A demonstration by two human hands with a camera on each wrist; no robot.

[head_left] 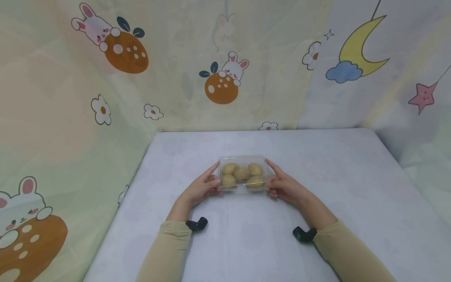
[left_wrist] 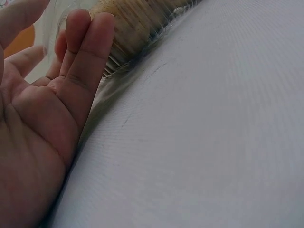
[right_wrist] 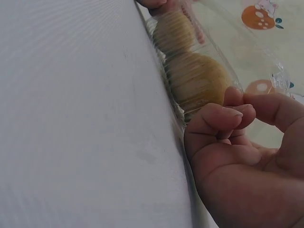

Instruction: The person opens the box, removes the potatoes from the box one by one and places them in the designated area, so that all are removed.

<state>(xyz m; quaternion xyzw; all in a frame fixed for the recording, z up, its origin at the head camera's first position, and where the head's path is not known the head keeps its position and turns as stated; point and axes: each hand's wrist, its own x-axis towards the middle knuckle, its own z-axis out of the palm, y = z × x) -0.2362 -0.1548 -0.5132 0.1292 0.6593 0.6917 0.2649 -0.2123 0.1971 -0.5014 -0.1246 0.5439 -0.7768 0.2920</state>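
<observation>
A clear plastic box [head_left: 243,188] with its lid down lies near the middle of the table, holding several tan oval potatoes [head_left: 241,173]. My left hand [head_left: 201,188] holds its left end, index finger stretched to the far corner and thumb by the near one. At the opposite end, my right hand [head_left: 287,187] holds it in much the same way, the remaining fingers curled under. Close up in the right wrist view, thumb and fingertips meet the box's end beside a potato [right_wrist: 197,83]. The left wrist view shows fingertips in front of the ribbed side wall [left_wrist: 135,28].
A white cloth covers the table [head_left: 243,243]. Behind it and to the left hangs a pale curtain [head_left: 176,78] printed with rabbits, flowers and a moon. Small black cameras [head_left: 198,224] sit on both wrists, next to the tan sleeves [head_left: 165,250].
</observation>
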